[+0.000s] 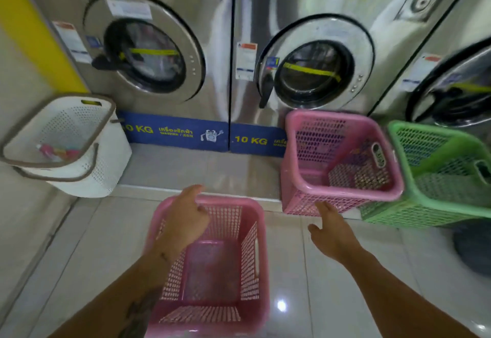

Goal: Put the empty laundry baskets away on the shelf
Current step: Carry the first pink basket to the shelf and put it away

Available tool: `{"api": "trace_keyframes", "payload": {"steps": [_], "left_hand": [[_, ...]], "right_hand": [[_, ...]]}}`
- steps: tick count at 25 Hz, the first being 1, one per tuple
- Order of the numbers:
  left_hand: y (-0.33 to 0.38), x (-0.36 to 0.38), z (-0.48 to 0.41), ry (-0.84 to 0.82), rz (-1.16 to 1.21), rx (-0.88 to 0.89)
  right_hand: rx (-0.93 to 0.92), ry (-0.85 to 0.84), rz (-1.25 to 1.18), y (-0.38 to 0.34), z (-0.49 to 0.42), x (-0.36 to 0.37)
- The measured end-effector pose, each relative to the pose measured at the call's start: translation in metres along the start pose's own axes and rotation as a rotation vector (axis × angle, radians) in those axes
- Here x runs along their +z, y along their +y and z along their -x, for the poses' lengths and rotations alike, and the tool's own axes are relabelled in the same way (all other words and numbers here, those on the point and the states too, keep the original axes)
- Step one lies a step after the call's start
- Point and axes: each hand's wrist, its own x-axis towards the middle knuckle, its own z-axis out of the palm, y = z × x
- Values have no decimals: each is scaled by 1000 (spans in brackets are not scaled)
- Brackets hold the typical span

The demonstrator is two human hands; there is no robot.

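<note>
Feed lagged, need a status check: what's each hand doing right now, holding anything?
Left hand: open, empty, above the near pink basket.
Right hand: open, empty, reaching toward the far pink basket.

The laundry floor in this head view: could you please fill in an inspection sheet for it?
Surface: glossy tiled floor, raised step by the machines.
Job's things: near pink basket empty; far pink basket and green basket tilted on the step.
Clutter: white basket holding small colourful items.
Grippers: left hand over the near basket's rim, right hand reaching toward the far pink basket; both open, empty.
Cables: nothing seen.
Surroundings: washing machines, doors shut; shelf not seen.
</note>
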Motion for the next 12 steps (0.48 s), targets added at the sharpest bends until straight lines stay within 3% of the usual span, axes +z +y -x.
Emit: {"api": "trace_keyframes", "payload": {"steps": [6, 12], "left_hand": [[170, 23, 1, -49, 12, 117], [287, 92, -7, -30, -23, 145]], "right_hand": [[-27, 125, 6, 65, 10, -142], [-59, 169, -26, 161, -15, -240]]}}
